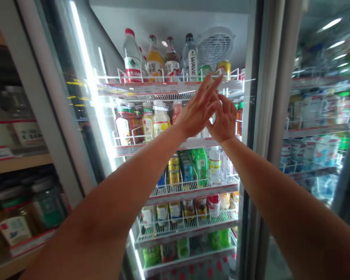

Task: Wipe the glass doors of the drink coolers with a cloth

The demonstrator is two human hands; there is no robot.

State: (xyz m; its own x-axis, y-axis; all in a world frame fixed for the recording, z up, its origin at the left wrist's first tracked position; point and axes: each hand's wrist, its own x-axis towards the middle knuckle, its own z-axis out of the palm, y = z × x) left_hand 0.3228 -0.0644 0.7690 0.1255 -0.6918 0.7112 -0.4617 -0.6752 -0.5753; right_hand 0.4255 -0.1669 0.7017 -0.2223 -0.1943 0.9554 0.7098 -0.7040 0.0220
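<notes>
Both of my arms reach up toward an open-looking drinks fridge. My left hand [198, 109] is raised in front of the upper shelves with its fingers stretched up and to the right, and I see nothing in it. Just right of it and partly overlapping it, my right hand [225, 120] has loosely bent fingers with a gap to the thumb; no object shows there. Whether the two hands touch, I cannot tell. Above their fingertips on the top shelf are a yellow can [224, 68] and a green can [204, 71]. A clear WAVE bottle [190, 58] stands left of these.
A red-capped water bottle [132, 58] and an orange drink bottle [154, 60] share the wire-railed top shelf [151, 88]. Below, a green bottle [200, 167] and a gold can [174, 170] stand on a lower shelf. The fridge's metal frame [270, 97] rises at right.
</notes>
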